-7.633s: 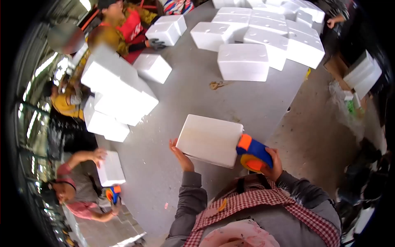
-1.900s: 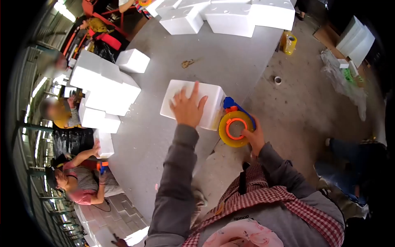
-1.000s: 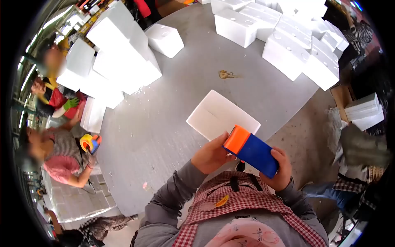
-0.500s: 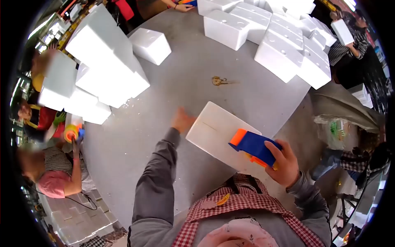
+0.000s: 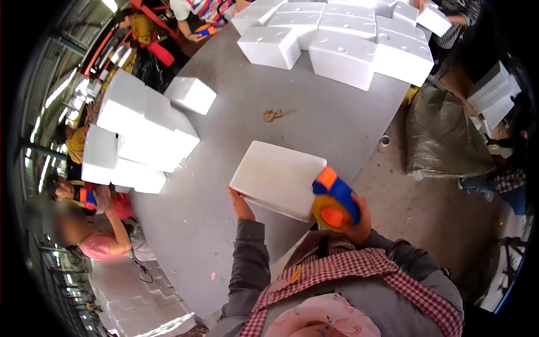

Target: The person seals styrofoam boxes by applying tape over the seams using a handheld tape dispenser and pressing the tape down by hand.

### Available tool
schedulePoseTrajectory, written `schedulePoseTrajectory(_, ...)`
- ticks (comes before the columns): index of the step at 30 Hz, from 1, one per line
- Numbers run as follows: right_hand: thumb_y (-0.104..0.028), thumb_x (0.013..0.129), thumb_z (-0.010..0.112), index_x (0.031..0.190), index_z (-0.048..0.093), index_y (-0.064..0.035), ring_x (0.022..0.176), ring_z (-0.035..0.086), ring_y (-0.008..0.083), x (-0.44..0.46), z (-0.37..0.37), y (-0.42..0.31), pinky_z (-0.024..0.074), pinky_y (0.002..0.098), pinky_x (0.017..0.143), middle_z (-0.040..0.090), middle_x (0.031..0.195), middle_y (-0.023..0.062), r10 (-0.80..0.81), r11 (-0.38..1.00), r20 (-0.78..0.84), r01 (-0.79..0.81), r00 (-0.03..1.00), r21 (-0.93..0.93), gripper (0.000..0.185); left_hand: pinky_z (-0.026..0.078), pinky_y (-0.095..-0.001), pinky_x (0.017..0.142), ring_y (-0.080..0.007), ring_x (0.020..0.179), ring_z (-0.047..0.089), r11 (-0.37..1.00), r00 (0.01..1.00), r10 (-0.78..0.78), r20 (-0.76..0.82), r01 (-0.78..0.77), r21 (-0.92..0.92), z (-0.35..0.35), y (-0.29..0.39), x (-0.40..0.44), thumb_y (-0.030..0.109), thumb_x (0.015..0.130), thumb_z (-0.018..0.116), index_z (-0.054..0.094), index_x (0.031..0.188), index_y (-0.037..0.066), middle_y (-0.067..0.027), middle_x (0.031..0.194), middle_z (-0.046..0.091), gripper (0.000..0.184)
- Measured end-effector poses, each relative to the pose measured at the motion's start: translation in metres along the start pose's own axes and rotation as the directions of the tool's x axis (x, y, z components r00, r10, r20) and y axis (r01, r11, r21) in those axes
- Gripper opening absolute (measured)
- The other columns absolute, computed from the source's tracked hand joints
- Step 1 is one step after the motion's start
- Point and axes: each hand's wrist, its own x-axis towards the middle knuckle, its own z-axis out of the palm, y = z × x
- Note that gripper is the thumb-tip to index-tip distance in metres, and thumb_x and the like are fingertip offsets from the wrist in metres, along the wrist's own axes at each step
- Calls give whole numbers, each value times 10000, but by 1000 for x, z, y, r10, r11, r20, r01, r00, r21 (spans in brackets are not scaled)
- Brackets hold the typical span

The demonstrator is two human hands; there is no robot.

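A white foam box [image 5: 278, 180] sits in front of me near the table's close edge, turned slightly. My left hand [image 5: 241, 204] holds it at the near left corner, some fingers hidden by the box. In my right hand [image 5: 359, 222] is a blue and orange tape dispenser [image 5: 343, 196], with a roll of tape low on it. The dispenser's orange front end is against or very close to the right edge of the box; I cannot tell whether it touches.
Several white foam boxes [image 5: 343, 53] stand grouped at the back of the grey table [image 5: 224, 135]. Another stack [image 5: 135, 101] rises at the left, beside a single box [image 5: 191, 94]. A brown mark [image 5: 274, 115] lies mid-table. Co-workers stand around; a large sack [image 5: 441, 135] rests at the right.
My left hand has come from beside the box onto its near left corner. The box has turned, and the tape dispenser has shifted from above its top to its right end.
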Motion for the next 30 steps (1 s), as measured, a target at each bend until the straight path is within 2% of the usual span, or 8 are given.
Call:
schedulePoseTrajectory(2,-44,668,679,1292,372,-60,989,536,237,47,-6,1,462,363,809,506,1147,143,131,967,-34,-120,991,224,696,394,-346,935,-239,1200,418,949,954,221,203,-259,179,25,56,8,400,934,415,353,1336,-13,-157,1346,398,579)
schedulePoseTrajectory(5,16,709,637,1314,336,-41,977,545,188,99,-22,15,464,326,837,515,1169,111,423,709,269,-501,865,496,679,335,-439,991,-353,1287,295,-57,466,551,693,-807,588,82,97,36,345,899,473,366,1354,103,-218,1366,350,527)
schedulePoseTrajectory(8,10,727,654,1300,327,-60,959,564,203,65,2,30,488,301,795,560,1076,108,551,494,178,-490,816,718,664,356,-447,967,-305,1301,271,-135,648,343,680,-683,718,121,89,67,401,917,383,388,1343,287,-97,1386,362,441)
schedulePoseTrajectory(11,1,718,666,1300,328,-64,1019,539,208,-6,37,6,449,325,874,550,1102,110,467,724,-130,-293,875,625,677,383,-451,929,-315,1223,354,-149,722,276,634,-620,770,140,100,57,445,912,367,396,1338,309,-93,1352,404,448)
schedulePoseTrajectory(19,-235,687,714,1241,379,-40,1003,555,255,90,81,24,443,324,878,554,1107,180,504,683,247,-557,827,472,676,395,-466,888,-392,1041,509,-426,806,-61,589,-555,714,3,112,-24,439,904,407,423,1335,173,-200,1236,492,507)
schedulePoseTrajectory(21,-198,701,701,1246,381,-42,1000,555,241,61,70,7,445,325,878,555,1106,170,451,742,132,-453,883,494,651,388,-411,920,-337,1178,449,163,478,374,795,-878,451,9,78,-16,351,935,364,432,1325,173,-169,1317,430,434)
schedulePoseTrajectory(24,-61,729,662,1249,412,-47,1028,533,191,-34,42,-38,438,320,897,556,1097,126,525,512,132,-436,841,740,578,429,-408,887,-321,1214,418,185,622,367,692,-778,601,11,70,-19,311,946,335,410,1327,165,-143,1384,341,415)
schedulePoseTrajectory(30,48,718,579,1284,411,-26,1067,507,172,-144,21,-71,408,293,923,515,1171,80,535,666,73,-473,842,577,595,468,-458,822,-397,1117,462,141,894,214,395,-428,893,8,86,-79,460,881,437,365,1346,150,-236,1352,298,563)
